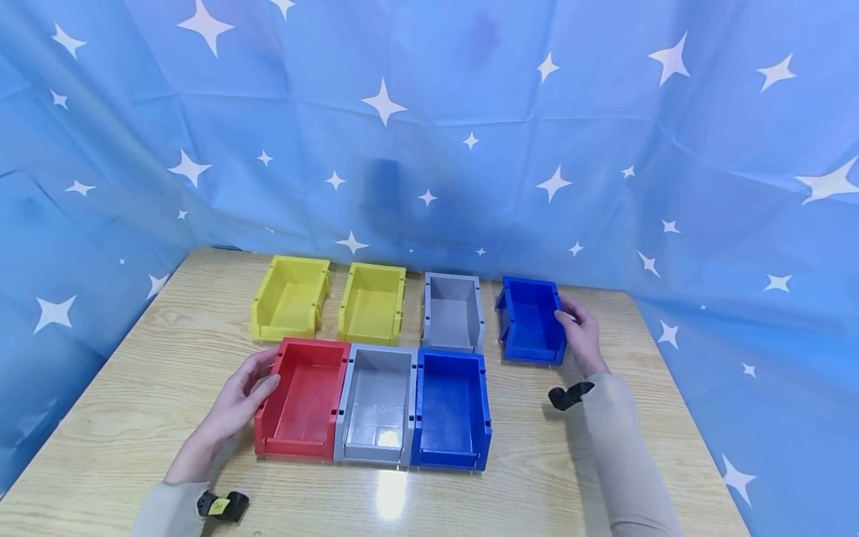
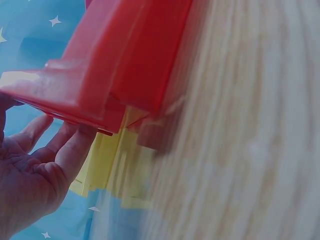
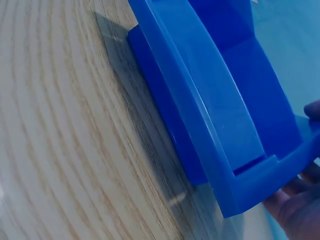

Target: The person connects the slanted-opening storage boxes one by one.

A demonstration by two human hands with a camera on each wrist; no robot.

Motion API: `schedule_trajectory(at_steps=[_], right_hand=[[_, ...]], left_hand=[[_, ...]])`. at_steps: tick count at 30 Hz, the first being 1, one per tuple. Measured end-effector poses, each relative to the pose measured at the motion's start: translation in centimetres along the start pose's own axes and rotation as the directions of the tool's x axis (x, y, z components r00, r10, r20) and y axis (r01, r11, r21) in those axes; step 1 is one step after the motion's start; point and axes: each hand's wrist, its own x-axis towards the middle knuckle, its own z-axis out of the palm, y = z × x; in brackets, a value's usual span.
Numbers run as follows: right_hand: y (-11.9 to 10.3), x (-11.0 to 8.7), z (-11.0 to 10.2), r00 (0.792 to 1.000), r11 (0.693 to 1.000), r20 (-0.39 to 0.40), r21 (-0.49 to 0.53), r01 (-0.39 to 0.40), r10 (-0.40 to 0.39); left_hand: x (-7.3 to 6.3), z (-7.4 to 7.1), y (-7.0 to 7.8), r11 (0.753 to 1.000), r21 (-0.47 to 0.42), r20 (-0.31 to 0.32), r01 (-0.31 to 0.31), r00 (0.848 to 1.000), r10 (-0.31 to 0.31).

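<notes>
A red bin [image 1: 310,395], a grey bin [image 1: 377,399] and a blue bin [image 1: 448,403] stand side by side in the front row. My left hand [image 1: 244,391] touches the red bin's left side, its fingers spread along the outer wall in the left wrist view. Farther back on the right, my right hand [image 1: 580,332] grips the right wall of another blue bin [image 1: 533,321], thumb at the rim and fingers outside. The right wrist view shows that blue bin [image 3: 200,100] close up, with part of the hand cut off by the frame.
Behind the front row stand two yellow bins [image 1: 291,298] and a second grey bin [image 1: 454,309]. All rest on a wooden table [image 1: 550,462]. A blue curtain with white stars [image 1: 429,134] hangs along the table's back edge and sides.
</notes>
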Motion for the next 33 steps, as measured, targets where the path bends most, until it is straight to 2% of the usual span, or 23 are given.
schedule_trajectory(at_steps=[3, 10, 18, 23, 29, 33], right_hand=[[0.1, 0.0, 0.1, 1.0, 1.0, -0.011, 0.0, 0.013, -0.013], [0.0, -0.1, 0.3, 0.994, 0.999, -0.102, -0.048, 0.024, -0.029], [-0.3, -0.8, -0.1, 0.983, 0.994, -0.169, -0.098, 0.053, -0.069], [-0.5, -1.8, -0.9, 0.975, 0.996, -0.215, -0.081, 0.034, -0.05], [-1.4, -3.0, -1.8, 0.971, 0.998, -0.234, -0.05, 0.029, -0.04], [-2.3, -4.2, -2.3, 0.97, 0.997, -0.242, -0.072, -0.003, -0.015]], left_hand=[[0.0, 0.0, 0.0, 1.0, -0.003, -0.001, 0.003, 1.0, -0.003], [0.0, 0.0, -0.1, 1.0, 0.006, -0.001, 0.002, 1.0, -0.002], [-0.1, 0.1, 0.2, 1.0, 0.008, -0.012, -0.009, 1.0, 0.009], [-0.1, 0.2, 0.5, 1.0, -0.002, -0.014, -0.022, 1.0, 0.022], [-0.1, 0.2, 0.5, 0.999, -0.019, -0.012, -0.033, 0.999, 0.033], [-0.1, 0.2, 0.4, 0.999, -0.016, -0.013, -0.043, 0.999, 0.043]])
